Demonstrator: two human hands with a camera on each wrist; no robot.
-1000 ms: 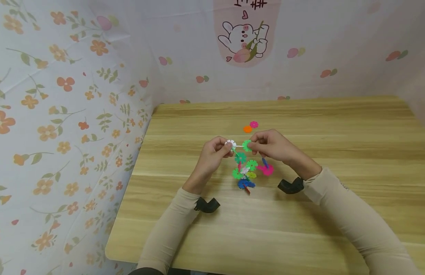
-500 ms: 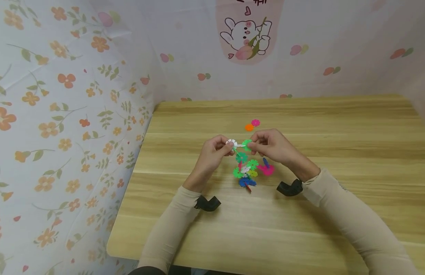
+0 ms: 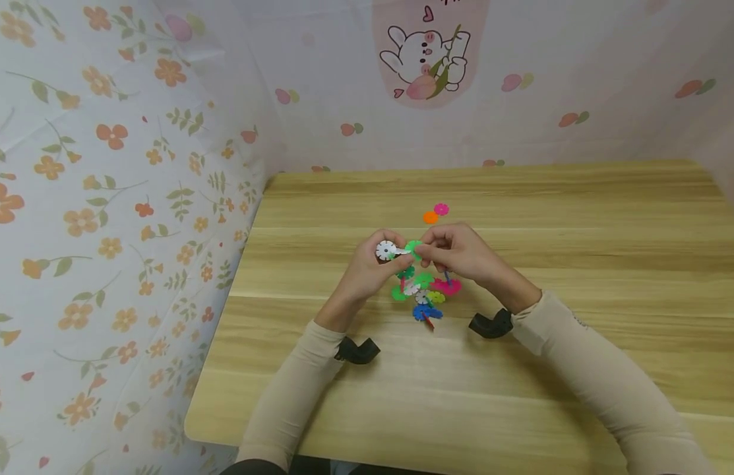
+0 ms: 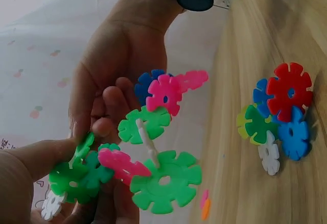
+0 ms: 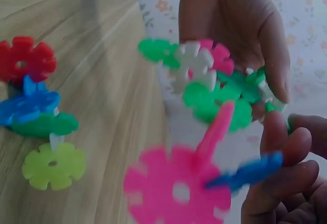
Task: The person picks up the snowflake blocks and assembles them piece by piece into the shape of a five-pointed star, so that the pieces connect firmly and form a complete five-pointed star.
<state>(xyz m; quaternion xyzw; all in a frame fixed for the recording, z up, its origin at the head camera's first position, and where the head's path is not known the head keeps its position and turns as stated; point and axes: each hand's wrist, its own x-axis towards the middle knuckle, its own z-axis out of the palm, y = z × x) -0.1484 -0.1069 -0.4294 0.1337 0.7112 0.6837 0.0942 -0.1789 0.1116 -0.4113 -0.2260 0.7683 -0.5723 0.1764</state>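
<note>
My left hand [image 3: 372,270] grips a chain of interlocked plastic snowflake discs above the table, its thumb near a white disc [image 3: 386,251]. My right hand [image 3: 458,254] pinches a green snowflake disc [image 3: 413,248] at the same end, close to the left thumb. Below the hands hangs the rest of the chain: a teal disc, green discs, white ones and a pink disc [image 5: 179,191] with a blue disc [image 5: 245,172] slotted into it. In the left wrist view, fingers partly cover the discs at the joint, so how they fit there is hidden.
A separate joined cluster rests on the wooden table [image 3: 580,382], with red [image 4: 289,91], blue [image 4: 294,133], green, yellow and white discs. Loose orange [image 3: 430,217] and pink [image 3: 441,209] discs lie farther back. A patterned cloth [image 3: 319,79] hangs behind the table.
Both hands have come slightly nearer each other, the right one shifting left. The white disc has moved left and turned its face up, and the hanging chain has swung left.
</note>
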